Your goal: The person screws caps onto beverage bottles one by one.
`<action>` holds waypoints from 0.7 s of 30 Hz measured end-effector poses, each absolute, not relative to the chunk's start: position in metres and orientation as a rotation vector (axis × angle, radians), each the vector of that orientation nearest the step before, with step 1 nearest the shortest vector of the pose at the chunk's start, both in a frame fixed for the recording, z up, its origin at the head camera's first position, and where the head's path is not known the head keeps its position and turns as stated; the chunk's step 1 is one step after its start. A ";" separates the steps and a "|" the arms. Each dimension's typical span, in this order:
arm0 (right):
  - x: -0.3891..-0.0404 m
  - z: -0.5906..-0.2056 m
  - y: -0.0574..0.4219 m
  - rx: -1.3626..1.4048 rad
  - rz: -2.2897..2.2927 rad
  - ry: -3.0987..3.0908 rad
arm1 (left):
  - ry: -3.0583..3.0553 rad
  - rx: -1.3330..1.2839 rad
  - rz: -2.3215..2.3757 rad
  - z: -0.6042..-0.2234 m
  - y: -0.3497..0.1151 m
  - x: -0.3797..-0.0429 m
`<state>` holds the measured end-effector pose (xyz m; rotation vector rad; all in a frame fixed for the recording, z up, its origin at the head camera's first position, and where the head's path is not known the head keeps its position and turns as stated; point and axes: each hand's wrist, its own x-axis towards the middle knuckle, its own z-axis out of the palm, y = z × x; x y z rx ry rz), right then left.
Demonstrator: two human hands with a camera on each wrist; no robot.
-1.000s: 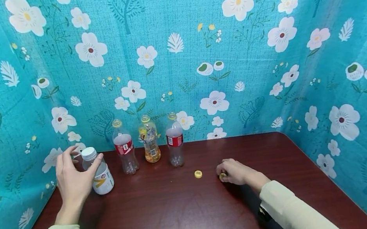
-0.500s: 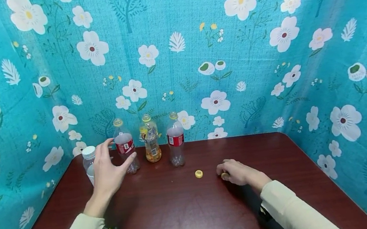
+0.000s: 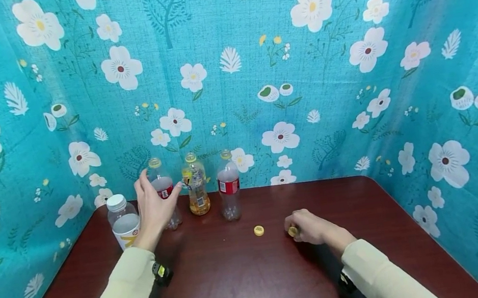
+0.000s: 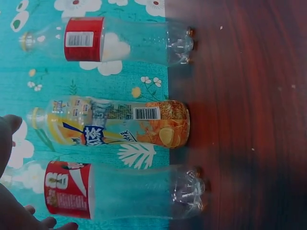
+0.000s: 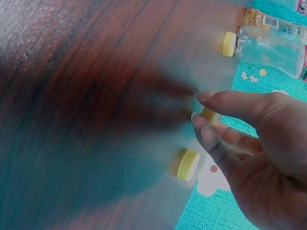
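Observation:
My left hand [image 3: 157, 210] is raised at the left red-label plastic bottle [image 4: 129, 191], thumb and fingers spread either side of its upper part. Whether the skin touches the bottle I cannot tell. To the right stand a tea bottle [image 3: 197, 188] with some amber liquid and another red-label bottle [image 3: 229, 191], both uncapped. Low over the table, my right hand [image 3: 310, 227] pinches a yellow bottle cap [image 5: 209, 114] between thumb and fingertips. A second yellow cap [image 3: 258, 230] lies left of it; a third cap [image 5: 188, 165], hidden in the head view, lies by the fingers.
A white-capped bottle [image 3: 124, 228] stands at the far left, partly behind my left hand. Flowered blue cloth [image 3: 227, 68] closes off the back and sides of the dark wooden table [image 3: 240, 282].
My left hand has moved right, from around the white-capped bottle to the left red-label bottle. The right hand stays in place, with the cap it holds turning slightly.

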<state>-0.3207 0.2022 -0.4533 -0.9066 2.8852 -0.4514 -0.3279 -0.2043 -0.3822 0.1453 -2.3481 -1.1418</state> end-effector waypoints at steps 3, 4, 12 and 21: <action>-0.320 -0.453 0.202 -0.948 -0.456 2.892 | -2.341 0.177 -1.153 -0.382 -0.204 -0.336; -0.320 -0.452 0.202 -0.958 -0.458 2.894 | -2.340 0.183 -1.158 -0.382 -0.205 -0.339; -0.323 -0.449 0.205 -1.029 -0.533 2.941 | -2.375 0.245 -1.215 -0.381 -0.208 -0.355; -0.322 -0.441 0.202 -1.047 -0.635 2.951 | -2.344 0.230 -1.209 -0.384 -0.209 -0.358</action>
